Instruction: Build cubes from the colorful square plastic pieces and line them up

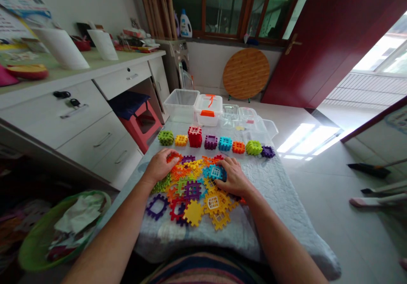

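A pile of colourful plastic interlocking tiles lies on the cloth-covered table [270, 190] in front of me. At its upper left, my left hand [161, 165] has thumb and fingers closed around an orange interlocking tile [174, 157]. On the right side, my right hand [234, 176] grips the edge of a blue interlocking tile [215, 172] with a white window lattice. Between and below the hands are a purple tile [193, 190], a solid yellow tile [193, 213], a yellow tile with a white window [213, 202] and a purple frame tile [157, 207].
Behind the pile runs a row of same-coloured stacks, including a taller red stack [195, 137] and a purple stack [210, 142]. Clear plastic bins [182, 104] and a lidded box with orange clips [208, 108] stand at the table's far end. A red stool [140, 123] is left.
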`<state>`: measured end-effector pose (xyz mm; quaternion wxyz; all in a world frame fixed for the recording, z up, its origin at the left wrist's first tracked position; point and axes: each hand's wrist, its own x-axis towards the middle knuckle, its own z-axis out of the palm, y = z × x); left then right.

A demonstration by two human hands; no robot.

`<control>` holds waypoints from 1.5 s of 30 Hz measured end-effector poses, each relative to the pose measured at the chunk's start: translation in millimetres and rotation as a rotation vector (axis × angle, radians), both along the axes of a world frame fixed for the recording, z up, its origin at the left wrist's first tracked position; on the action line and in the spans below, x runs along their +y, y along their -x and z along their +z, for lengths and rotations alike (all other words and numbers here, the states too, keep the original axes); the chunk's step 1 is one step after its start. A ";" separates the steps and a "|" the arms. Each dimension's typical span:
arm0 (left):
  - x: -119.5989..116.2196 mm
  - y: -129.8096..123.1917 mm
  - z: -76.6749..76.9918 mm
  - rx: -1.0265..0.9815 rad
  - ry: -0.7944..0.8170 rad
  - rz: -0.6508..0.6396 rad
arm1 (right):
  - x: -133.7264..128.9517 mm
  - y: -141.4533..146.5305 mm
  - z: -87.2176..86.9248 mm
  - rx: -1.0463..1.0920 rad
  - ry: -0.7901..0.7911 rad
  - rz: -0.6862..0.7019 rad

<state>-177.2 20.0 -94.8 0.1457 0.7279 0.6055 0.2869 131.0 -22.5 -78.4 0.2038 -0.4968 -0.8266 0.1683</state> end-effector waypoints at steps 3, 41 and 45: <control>-0.3 0.7 -7.8 -0.053 0.007 -0.027 | -0.6 0.5 0.3 -0.023 -0.001 -0.005; -2.9 4.2 -11.9 -0.159 -0.012 -0.069 | 11.9 -3.2 11.7 0.009 -0.090 -0.066; -2.3 4.2 -12.0 -0.165 -0.002 -0.066 | 50.7 -24.7 22.1 -0.010 -0.164 -0.119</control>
